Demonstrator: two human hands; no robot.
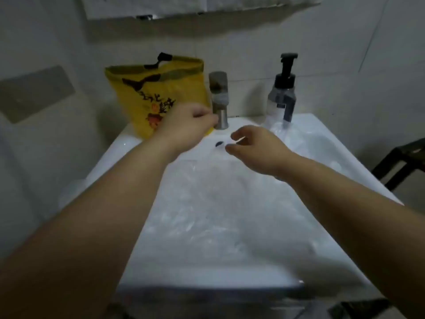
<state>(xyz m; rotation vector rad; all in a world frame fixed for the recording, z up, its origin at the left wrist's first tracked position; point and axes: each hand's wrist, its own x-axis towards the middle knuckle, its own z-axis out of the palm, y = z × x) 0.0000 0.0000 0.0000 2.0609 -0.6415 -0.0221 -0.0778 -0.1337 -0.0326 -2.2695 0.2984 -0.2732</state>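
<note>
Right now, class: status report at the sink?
Left hand at faucet base, grip unclear. Right hand loosely curled, empty, over sink. Yellow bag close behind left hand.

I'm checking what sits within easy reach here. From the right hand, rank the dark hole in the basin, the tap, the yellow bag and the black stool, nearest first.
1. Dark hole: just left of the right hand, by its fingertips.
2. Tap: behind, at the back edge.
3. Yellow bag: back left, beyond the tap.
4. Black stool: far right, at the picture's edge.
</note>
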